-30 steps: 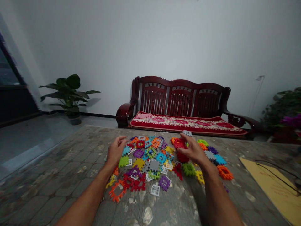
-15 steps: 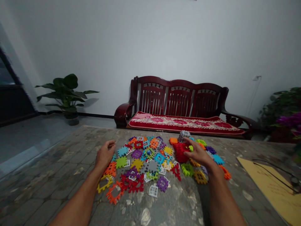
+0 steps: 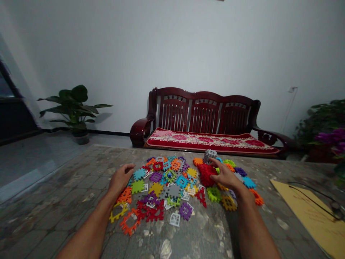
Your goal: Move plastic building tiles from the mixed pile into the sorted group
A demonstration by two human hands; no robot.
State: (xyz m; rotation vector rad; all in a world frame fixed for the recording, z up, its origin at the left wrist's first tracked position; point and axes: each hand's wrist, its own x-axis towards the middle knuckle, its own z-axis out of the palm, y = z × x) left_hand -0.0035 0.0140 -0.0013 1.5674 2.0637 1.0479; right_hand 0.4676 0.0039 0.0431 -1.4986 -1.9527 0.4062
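Note:
A loose spread of colourful plastic interlocking tiles [image 3: 156,189] covers the middle of the table. My left hand [image 3: 122,177] rests at the left edge of this spread, beside a light blue tile [image 3: 139,174] and above some orange tiles [image 3: 124,195]. Its fingers are loosely bent and apart, with nothing visible in them. On the right, my right hand [image 3: 226,176] has thumb and forefinger spread beside a red block built of tiles [image 3: 206,175]. The fingertips are at the block's right side; whether they touch it I cannot tell. Behind it stands a grey tile block [image 3: 210,154].
More tiles lie around my right hand, among them a green one [image 3: 214,194] and a yellow one [image 3: 229,203]. A yellow board [image 3: 309,216] with a dark cable [image 3: 312,196] on it lies at the right. Beyond the table [image 3: 199,241] stands a wooden bench [image 3: 203,115].
Both hands stay nearly where they were; the left fingers reach slightly further right toward the tiles. The whole view has shifted a little. No tile has visibly moved.

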